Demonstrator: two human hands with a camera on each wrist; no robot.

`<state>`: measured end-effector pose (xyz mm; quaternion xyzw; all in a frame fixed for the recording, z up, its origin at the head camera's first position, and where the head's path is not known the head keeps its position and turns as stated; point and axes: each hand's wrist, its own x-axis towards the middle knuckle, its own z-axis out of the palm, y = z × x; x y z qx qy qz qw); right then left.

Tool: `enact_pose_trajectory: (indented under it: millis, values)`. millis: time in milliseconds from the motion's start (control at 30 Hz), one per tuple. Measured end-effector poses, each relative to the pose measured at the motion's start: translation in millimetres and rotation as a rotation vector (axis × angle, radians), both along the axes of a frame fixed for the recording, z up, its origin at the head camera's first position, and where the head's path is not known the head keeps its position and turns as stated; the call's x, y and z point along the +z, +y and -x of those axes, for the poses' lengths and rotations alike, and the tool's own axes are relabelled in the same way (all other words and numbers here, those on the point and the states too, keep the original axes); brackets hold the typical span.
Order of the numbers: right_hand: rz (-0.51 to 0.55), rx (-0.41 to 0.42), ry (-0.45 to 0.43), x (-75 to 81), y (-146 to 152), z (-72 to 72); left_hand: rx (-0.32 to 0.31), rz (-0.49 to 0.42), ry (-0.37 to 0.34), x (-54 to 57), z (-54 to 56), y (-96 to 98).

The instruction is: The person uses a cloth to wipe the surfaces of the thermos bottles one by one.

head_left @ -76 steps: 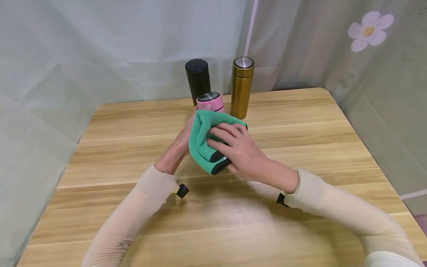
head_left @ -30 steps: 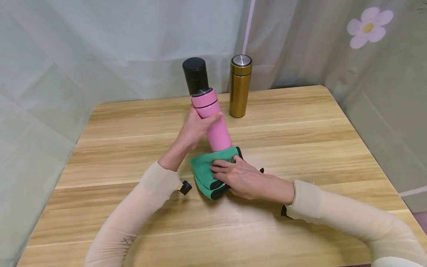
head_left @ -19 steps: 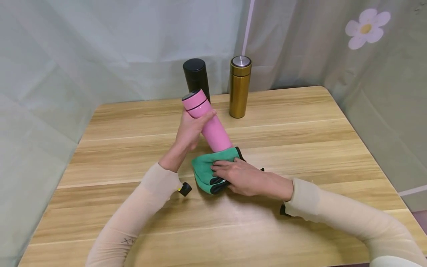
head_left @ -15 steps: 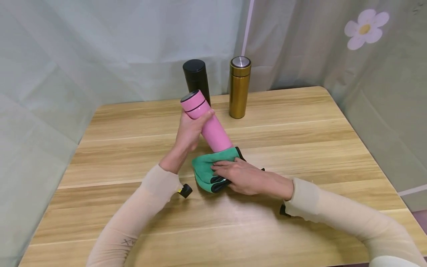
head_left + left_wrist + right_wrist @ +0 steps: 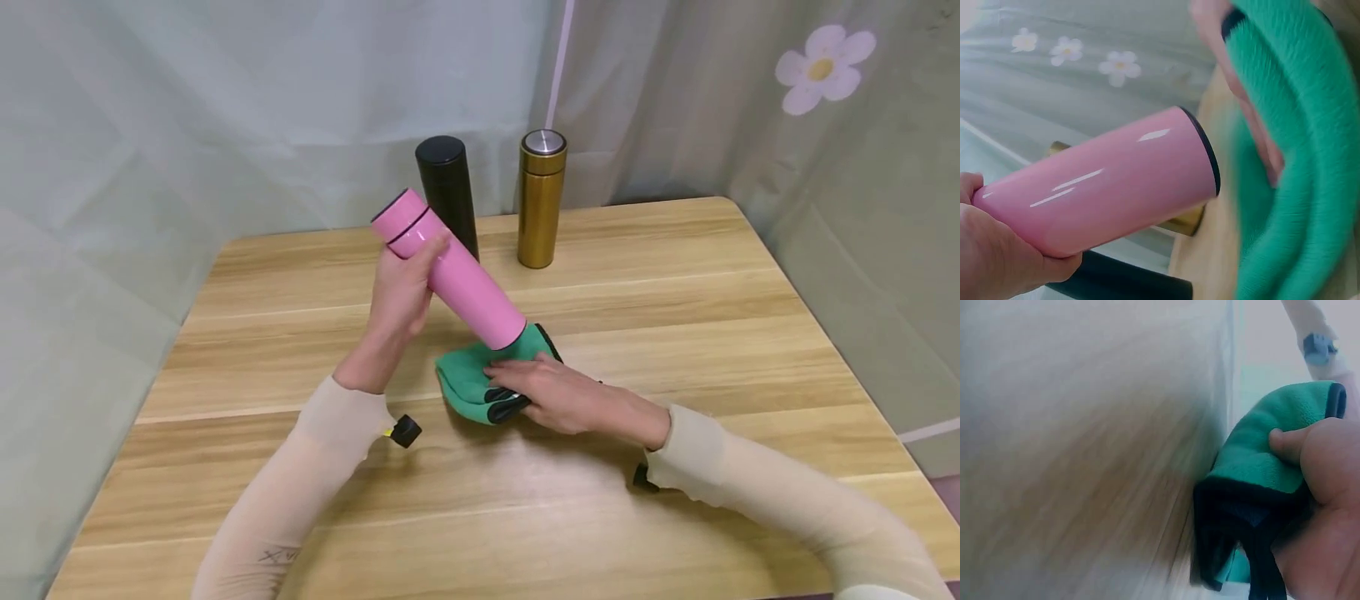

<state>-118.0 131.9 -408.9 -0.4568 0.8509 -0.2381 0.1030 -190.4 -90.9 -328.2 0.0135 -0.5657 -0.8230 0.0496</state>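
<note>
My left hand [image 5: 401, 287] grips a pink thermos bottle [image 5: 468, 287] near its lid end, thumb laid along the side. The bottle tilts, lid up to the left, base down to the right. My right hand [image 5: 558, 392] holds a folded green towel [image 5: 465, 379] with black edging, low over the table; in the right wrist view the thumb [image 5: 1288, 444] presses on the towel. The bottle's base overlaps the towel's upper edge in the head view. In the left wrist view a gap shows between the bottle's dark base rim and the towel.
Toward the back of the wooden table [image 5: 300, 350] stand a black bottle [image 5: 450, 196] and a gold bottle [image 5: 542, 204] with a silver-topped lid. The black one is partly hidden by the pink bottle. A pale curtain [image 5: 337, 100] hangs around the table's back and sides.
The towel went from round the bottle's body down to its base, and the base now shows bare. The left hand has tilted the bottle and moved its lid end left.
</note>
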Motion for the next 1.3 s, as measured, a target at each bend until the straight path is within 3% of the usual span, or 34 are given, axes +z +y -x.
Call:
enact_pose_trajectory:
  millis: [133,233,400,567,767,867,967,1100,1300]
  values:
    - [0.118,-0.032,-0.037,0.6,9.3,4.5,0.009,-0.087,0.032,10.0,-3.1,-7.3]
    - [0.156,-0.101,-0.063,2.3,17.1,4.8,0.027,-0.126,0.060,16.9,-6.1,-13.8]
    - [0.241,-0.279,-0.240,6.5,32.3,1.1,0.059,-0.200,0.091,25.8,-12.9,-26.7]
    - [0.449,-0.462,-0.527,13.5,45.0,-2.4,0.084,-0.274,0.129,32.6,-19.3,-38.2]
    - [0.825,-0.672,-1.033,24.8,46.8,-12.8,0.102,-0.328,0.164,36.7,-24.7,-44.3]
    - [0.966,-0.715,-1.156,31.9,42.2,-23.4,0.124,-0.366,0.159,36.3,-26.4,-45.5]
    - [1.057,-0.719,-1.196,38.4,35.2,-35.5,0.151,-0.415,0.145,35.4,-27.6,-45.2]
    - [1.130,-0.698,-1.162,46.1,24.1,-51.0,0.188,-0.447,0.144,31.4,-28.5,-43.1]
    - [1.211,-0.641,-1.109,51.9,4.9,-65.6,0.210,-0.423,0.147,23.9,-33.8,-35.2]
